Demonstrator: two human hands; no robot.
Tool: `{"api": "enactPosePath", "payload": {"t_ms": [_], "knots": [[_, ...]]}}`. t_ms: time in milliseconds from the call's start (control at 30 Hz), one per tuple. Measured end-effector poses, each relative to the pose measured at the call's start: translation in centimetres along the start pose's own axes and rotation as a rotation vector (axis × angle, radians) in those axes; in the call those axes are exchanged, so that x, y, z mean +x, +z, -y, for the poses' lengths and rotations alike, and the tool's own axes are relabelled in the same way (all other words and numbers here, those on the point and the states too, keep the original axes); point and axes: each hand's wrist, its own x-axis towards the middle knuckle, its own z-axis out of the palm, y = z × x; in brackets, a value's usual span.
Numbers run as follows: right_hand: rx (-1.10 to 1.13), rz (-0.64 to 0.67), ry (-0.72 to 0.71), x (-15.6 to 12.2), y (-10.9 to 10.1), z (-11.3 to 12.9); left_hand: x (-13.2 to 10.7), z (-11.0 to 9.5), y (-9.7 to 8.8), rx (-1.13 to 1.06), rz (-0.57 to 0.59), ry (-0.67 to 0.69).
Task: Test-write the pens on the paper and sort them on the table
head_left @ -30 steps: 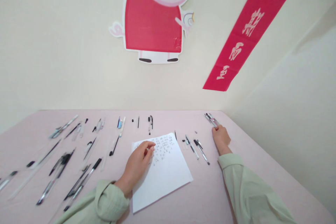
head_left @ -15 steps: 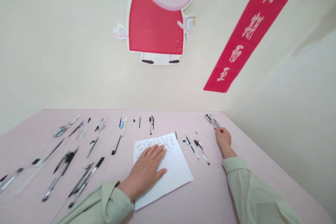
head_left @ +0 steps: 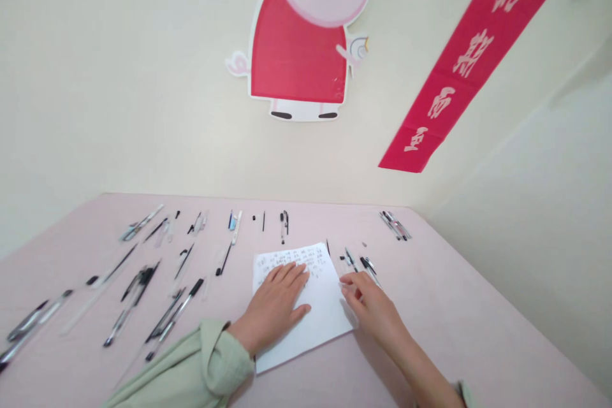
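Observation:
My left hand (head_left: 275, 304) lies flat, fingers stretched out, on a white sheet of paper (head_left: 319, 315) with small handwriting at its top. My right hand (head_left: 369, 307) rests at the sheet's right edge, fingers extended toward a pair of pens (head_left: 359, 263) lying just beyond the fingertips; nothing shows in its grasp. Both sleeves are pale green.
The pink table (head_left: 478, 331) carries several pens and pen parts spread in rows to the left (head_left: 138, 293) and along the back (head_left: 284, 224). A small bundle of pens (head_left: 396, 225) lies at the far right corner. A cartoon cutout and a red banner hang on the wall.
My right hand left the pen bundle at the far right corner and came back to the paper's right edge. My left hand went from curled to flat on the sheet.

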Motion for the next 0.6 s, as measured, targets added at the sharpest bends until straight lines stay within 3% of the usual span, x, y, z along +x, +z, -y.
{"api": "enactPosePath", "payload": {"t_ms": [400, 600], "knots": [[0.159, 0.026, -0.046, -1.0, 2.2, 1.7, -1.0, -1.7, -0.5, 0.004, -0.035, -0.094], [0.139, 0.017, -0.035, -0.9, 2.2, 2.1, -1.0, -0.9, 0.6, 0.016, -0.066, -0.075]]}}
